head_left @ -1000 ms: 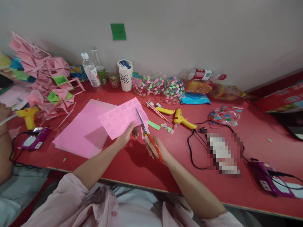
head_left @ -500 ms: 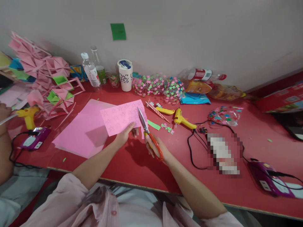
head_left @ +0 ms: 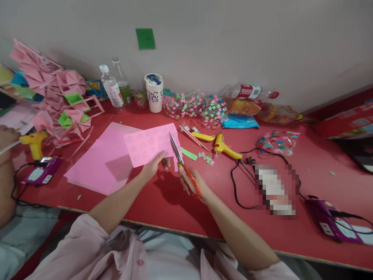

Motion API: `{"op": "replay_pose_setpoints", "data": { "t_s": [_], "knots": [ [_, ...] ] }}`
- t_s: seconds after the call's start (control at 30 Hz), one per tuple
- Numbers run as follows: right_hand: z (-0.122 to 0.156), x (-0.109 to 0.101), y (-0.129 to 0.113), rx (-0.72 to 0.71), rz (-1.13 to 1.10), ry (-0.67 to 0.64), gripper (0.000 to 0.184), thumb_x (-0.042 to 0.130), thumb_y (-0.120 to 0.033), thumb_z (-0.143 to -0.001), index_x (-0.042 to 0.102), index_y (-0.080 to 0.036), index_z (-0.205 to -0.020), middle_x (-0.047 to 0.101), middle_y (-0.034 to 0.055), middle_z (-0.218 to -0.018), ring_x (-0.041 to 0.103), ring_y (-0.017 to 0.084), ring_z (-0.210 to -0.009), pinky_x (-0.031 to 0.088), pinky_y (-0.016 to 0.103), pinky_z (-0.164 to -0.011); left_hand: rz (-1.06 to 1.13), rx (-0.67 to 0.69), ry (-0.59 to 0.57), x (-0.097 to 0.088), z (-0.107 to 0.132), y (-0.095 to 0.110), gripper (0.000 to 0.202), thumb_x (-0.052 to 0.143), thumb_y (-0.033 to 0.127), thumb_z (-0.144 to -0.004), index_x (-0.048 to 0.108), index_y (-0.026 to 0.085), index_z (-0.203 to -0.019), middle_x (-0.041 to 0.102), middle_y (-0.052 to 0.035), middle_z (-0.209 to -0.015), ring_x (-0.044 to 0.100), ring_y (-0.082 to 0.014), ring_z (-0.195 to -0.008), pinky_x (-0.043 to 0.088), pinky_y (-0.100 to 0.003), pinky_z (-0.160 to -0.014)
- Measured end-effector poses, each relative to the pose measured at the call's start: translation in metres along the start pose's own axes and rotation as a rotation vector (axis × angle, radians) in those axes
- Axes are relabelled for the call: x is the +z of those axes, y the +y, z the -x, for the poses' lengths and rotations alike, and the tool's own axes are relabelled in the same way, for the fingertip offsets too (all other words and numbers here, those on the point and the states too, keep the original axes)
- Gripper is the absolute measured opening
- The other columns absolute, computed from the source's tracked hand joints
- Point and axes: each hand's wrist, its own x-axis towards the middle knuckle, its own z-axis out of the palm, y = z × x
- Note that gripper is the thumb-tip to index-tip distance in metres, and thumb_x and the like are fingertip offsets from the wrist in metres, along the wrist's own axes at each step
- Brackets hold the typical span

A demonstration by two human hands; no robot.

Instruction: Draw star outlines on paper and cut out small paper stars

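My left hand [head_left: 155,163] pinches the lower edge of a pink sheet of paper [head_left: 145,146] with rows of stars drawn on it. In my right hand [head_left: 190,181] is a pair of scissors [head_left: 190,178] with red-orange handles. Their blades lie across the right part of the sheet, where a narrow strip of paper hangs down. Under and left of the sheet, larger pink papers [head_left: 99,163] are stacked on the red table [head_left: 163,202]. Right of the scissors lie a green paper strip [head_left: 189,154] and small cut stars [head_left: 206,158].
A yellow glue gun [head_left: 225,147] with a black cord, a yellow cutter [head_left: 203,137] and striped sticks [head_left: 194,138] lie to the right. Behind stand a cup [head_left: 154,95] and a bottle [head_left: 112,88]. At far left, another person's hand [head_left: 8,136] is near a second glue gun [head_left: 35,144].
Almost nothing differs. The sheet and scissors stay in my hands in nearly the same place; the other person's hand at the far left has shifted slightly.
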Motion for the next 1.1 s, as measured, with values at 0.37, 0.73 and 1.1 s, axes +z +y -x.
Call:
{"op": "replay_pose_setpoints", "data": {
  "t_s": [0.37, 0.73, 1.1],
  "knots": [
    [-0.001, 0.0, 0.0, -0.021, -0.011, 0.015, 0.047, 0.042, -0.069, -0.08, 0.04, -0.022, -0.074, 0.034, -0.0128, -0.033, 0.032, 0.007, -0.023, 0.03, 0.019, -0.03, 0.013, -0.033, 0.001, 0.006, 0.0, 0.005, 0.05, 0.049, 0.055, -0.081, 0.06, 0.016, -0.052, 0.059, -0.0029, -0.05, 0.051, -0.009, -0.042, 0.043, -0.024, -0.048],
    [0.003, 0.004, -0.002, -0.034, -0.052, 0.008, 0.047, 0.039, -0.068, -0.082, 0.039, -0.022, -0.074, 0.035, -0.0127, -0.037, 0.032, 0.006, -0.025, 0.033, 0.019, -0.032, -0.011, -0.038, -0.046, 0.006, 0.001, 0.0, 0.053, 0.045, 0.057, -0.084, 0.06, 0.016, -0.053, 0.058, -0.0023, -0.049, 0.051, -0.0093, -0.044, 0.044, -0.024, -0.05],
    [0.002, 0.003, -0.002, -0.034, -0.032, 0.021, 0.048, 0.04, -0.069, -0.081, 0.041, -0.021, -0.073, 0.036, -0.0119, -0.033, 0.032, 0.006, -0.024, 0.032, 0.019, -0.031, -0.064, -0.042, -0.095, 0.006, 0.002, -0.005, 0.057, 0.04, 0.061, -0.085, 0.059, 0.016, -0.053, 0.056, -0.002, -0.048, 0.051, -0.0096, -0.046, 0.044, -0.024, -0.054]
  ]
}}
